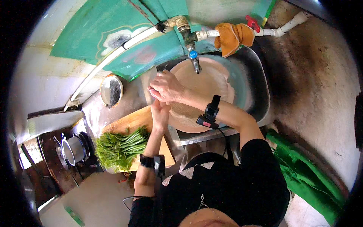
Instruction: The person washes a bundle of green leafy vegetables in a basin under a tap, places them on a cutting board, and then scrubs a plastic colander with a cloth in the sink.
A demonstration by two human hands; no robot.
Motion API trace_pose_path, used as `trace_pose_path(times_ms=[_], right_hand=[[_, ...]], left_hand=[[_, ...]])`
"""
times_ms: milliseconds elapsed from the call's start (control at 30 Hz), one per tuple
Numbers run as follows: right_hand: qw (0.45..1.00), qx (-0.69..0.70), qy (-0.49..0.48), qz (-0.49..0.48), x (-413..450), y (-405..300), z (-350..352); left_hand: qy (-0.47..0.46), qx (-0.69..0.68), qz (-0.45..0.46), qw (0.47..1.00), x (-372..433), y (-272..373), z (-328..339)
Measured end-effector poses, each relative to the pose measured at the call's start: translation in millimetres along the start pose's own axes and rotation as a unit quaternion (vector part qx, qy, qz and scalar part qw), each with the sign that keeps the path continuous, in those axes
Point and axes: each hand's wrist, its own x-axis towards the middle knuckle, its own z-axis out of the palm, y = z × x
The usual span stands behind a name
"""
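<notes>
My right hand (167, 86), with a ring on one finger, is curled over the fingertips of my left hand (160, 115). They meet over the left rim of a pale pink ribbed basin (198, 85) in the metal sink. Whether anything is held between them is hidden. Beside my left forearm, a bunch of leafy green vegetables (122, 147) lies on a wooden cutting board (167, 150), stems towards my arm. A metal faucet (195, 63) hangs above the basin, and I see no water running from it.
A bowl (111, 91) holding something dark stands left of the sink. An orange cloth (234, 38) wraps the white pipe (211, 33) near a red valve handle (252, 23). Metal pots (73, 149) are at the far left. Green fabric (306, 173) lies at the lower right.
</notes>
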Motion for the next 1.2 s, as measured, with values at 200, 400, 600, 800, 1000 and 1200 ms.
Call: trace_pose_path(times_ms=[200,400,600,800,1000,1200], right_hand=[[0.901,-0.150,-0.033,0.405,-48.0,114.1,-79.8],[0.970,0.103,-0.055,0.211,-16.6,16.3,-28.8],[0.937,0.015,0.042,0.345,-45.8,92.8,-77.9],[0.974,-0.031,0.001,0.224,-24.7,55.2,-62.5],[0.990,0.014,0.016,0.139,-17.3,28.2,-35.6],[0.943,-0.008,0.069,0.325,-56.3,115.5,-65.0]], left_hand=[[-0.004,-0.052,-0.021,0.998,-33.5,10.4,18.8],[-0.003,-0.020,-0.025,0.999,-20.7,6.2,28.8],[-0.001,-0.093,-0.014,0.996,-36.5,20.8,47.9],[-0.001,0.003,0.011,1.000,-30.8,16.5,35.9],[-0.011,0.040,0.006,0.999,-17.6,9.0,19.6],[-0.044,0.045,0.029,0.998,-41.9,21.3,39.0]])
